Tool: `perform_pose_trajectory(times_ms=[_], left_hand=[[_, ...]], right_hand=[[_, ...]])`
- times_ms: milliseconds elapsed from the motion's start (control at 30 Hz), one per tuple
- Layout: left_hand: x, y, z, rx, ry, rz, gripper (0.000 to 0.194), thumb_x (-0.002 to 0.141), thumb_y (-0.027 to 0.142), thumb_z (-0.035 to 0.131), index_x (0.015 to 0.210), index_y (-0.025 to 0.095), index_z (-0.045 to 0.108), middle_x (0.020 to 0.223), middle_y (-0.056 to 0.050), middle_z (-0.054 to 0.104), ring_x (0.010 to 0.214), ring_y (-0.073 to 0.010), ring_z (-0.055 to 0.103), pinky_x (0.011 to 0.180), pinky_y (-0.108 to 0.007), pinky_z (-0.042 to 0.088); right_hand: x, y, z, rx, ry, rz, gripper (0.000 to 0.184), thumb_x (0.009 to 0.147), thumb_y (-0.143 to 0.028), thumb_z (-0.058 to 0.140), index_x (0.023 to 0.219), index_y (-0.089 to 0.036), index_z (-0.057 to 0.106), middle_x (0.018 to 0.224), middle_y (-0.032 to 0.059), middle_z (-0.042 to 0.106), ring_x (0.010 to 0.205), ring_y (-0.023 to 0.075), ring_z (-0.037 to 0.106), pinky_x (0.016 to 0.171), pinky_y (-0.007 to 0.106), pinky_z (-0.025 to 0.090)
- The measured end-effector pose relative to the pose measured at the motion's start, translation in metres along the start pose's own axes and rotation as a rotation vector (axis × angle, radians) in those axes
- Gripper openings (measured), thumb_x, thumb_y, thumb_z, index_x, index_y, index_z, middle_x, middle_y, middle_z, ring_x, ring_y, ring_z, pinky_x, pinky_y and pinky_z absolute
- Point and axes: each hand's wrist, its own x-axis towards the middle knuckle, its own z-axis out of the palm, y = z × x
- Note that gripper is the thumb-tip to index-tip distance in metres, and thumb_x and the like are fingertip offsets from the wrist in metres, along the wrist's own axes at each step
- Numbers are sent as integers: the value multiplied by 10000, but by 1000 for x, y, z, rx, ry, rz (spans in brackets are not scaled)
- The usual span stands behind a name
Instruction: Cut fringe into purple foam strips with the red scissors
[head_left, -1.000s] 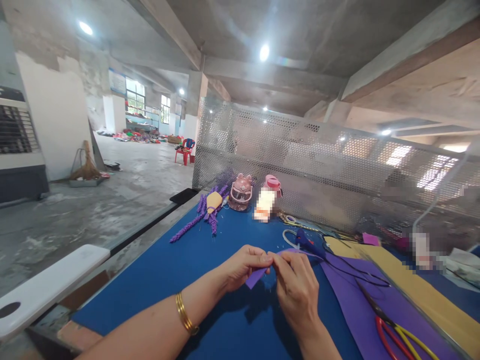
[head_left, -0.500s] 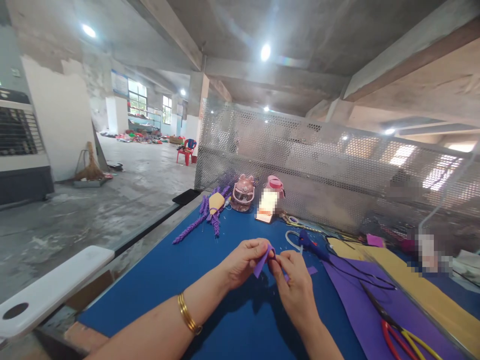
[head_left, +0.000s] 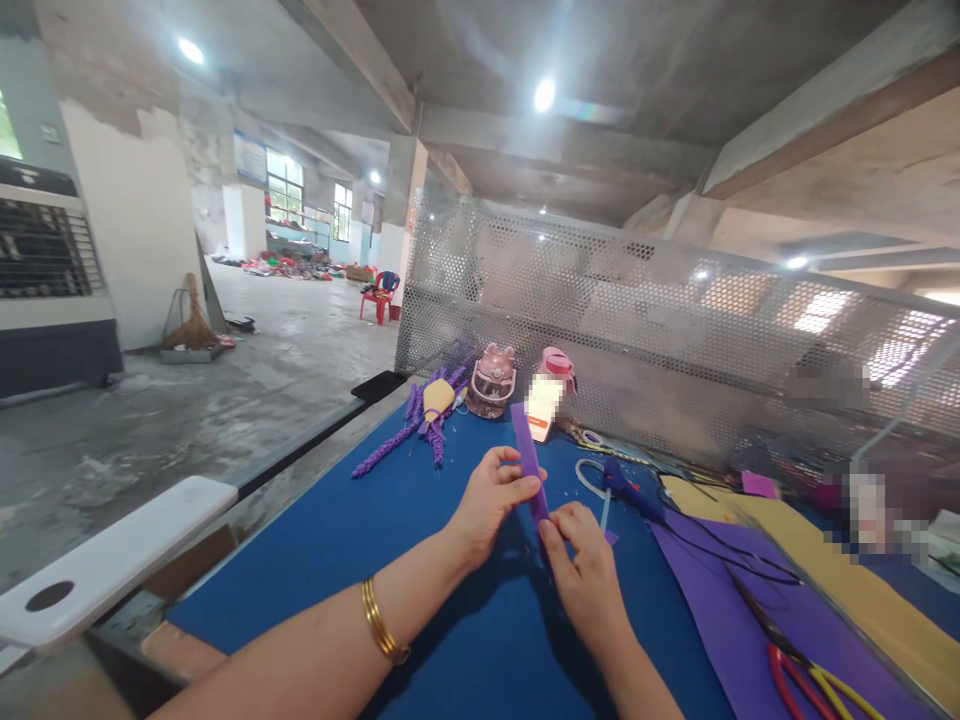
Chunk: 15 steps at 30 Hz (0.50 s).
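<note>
A narrow purple strip [head_left: 527, 450], paper or felt, stands nearly upright above the blue tabletop. My left hand [head_left: 491, 500] pinches it around the middle between thumb and fingers. Lower down, my right hand [head_left: 581, 560] grips its bottom end between thumb and forefinger. Just right of my right hand lies a blue glue gun [head_left: 630, 492] with a curved white glue stick [head_left: 587, 475] at its back. A small purple scrap peeks out behind my right fingers. Farther right is a large purple sheet [head_left: 694, 590], with red and yellow handled scissors [head_left: 787, 650] on it.
Purple braided flower stems in a yellow wrap [head_left: 439, 400] lie at the back left. Nearby stand a pink visored bear-eared object [head_left: 492, 382] and a lit phone [head_left: 541, 415]. A perforated metal screen [head_left: 600, 310] closes the far edge. Yellow sheets [head_left: 810, 540] lie at right.
The purple strip was bent over between my fingertips; now it is stretched out straight and upright. My right hand has moved slightly down along it. The view has shifted a little.
</note>
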Motion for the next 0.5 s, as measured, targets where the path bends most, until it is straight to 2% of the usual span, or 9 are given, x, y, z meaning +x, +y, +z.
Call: perform_pose_trajectory(times_ms=[67, 167, 333, 433, 500], left_hand=[[-1, -2, 1, 46, 16, -15, 427, 586, 234, 760, 955, 153, 559, 801, -49, 660, 709, -118, 573, 694, -248, 418], [-2, -4, 1, 124, 16, -56, 343, 657, 363, 695, 875, 112, 614, 745, -68, 653, 650, -114, 561, 663, -243, 413], [1, 1, 0, 147, 91, 2, 332, 645, 414, 688, 775, 113, 638, 700, -67, 658, 641, -129, 562, 679, -261, 421], [0, 6, 0, 159, 80, 9, 354, 663, 439, 666, 796, 112, 643, 705, -73, 664, 651, -137, 564, 690, -270, 423], [-2, 6, 2, 177, 26, 18, 378, 683, 437, 650, 885, 118, 644, 767, -84, 671, 701, -146, 569, 702, -271, 421]], right_hand=[[-1, -2, 3, 5, -24, -6, 264, 914, -268, 377, 685, -204, 491, 727, 21, 504, 702, 170, 477, 625, 301, 413], [-1, -5, 6, 17, -60, -15, 254, 913, -285, 385, 710, -205, 516, 750, 25, 519, 719, 173, 486, 639, 303, 425], [0, -10, 7, 48, -128, -14, 302, 924, -284, 372, 694, -208, 552, 713, 10, 519, 690, 161, 499, 612, 275, 427], [0, -13, 5, 62, -127, -11, 317, 926, -281, 365, 673, -204, 540, 704, 11, 512, 698, 166, 496, 629, 290, 413], [0, -12, 4, 72, -111, 2, 322, 927, -281, 358, 668, -203, 533, 697, 11, 508, 690, 168, 496, 631, 295, 410]])
